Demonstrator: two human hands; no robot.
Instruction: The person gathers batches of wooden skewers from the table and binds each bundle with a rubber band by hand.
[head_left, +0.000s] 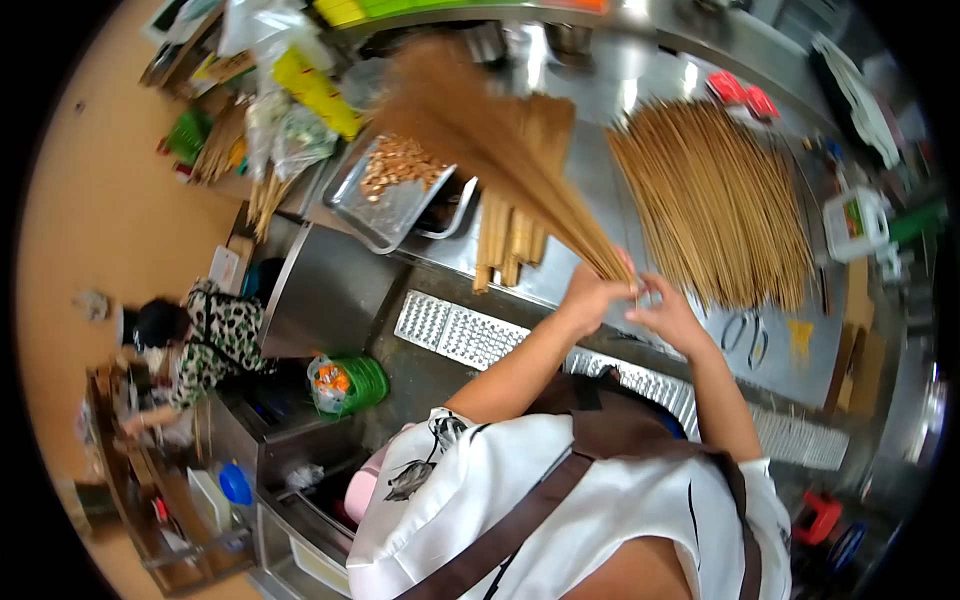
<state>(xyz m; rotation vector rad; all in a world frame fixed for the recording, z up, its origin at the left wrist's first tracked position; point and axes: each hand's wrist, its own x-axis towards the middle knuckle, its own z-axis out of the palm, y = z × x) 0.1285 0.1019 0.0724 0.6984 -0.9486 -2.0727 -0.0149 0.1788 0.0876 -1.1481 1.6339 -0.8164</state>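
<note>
My left hand (pixel 592 292) is wrapped round the narrow end of a bundle of thin brown sticks (pixel 530 185), which fans out, blurred, toward the upper left. Close beside it, my right hand (pixel 662 312) has its thumb and fingers bent near the bundle's narrow end; whether anything lies between them is too small to tell. A wide spread of loose thin sticks (pixel 715 205) covers the metal table (pixel 590 150) at the right. Tied-looking stick bundles (pixel 515 240) lie partly under the held one.
Left of the bundles stands a metal tray (pixel 385 215) of brown pieces. Scissors (pixel 745 335) lie near the table's front edge, and a white jug (pixel 855 225) is at the right. Another person (pixel 215 335) works at the far left, beyond a green basket (pixel 350 385).
</note>
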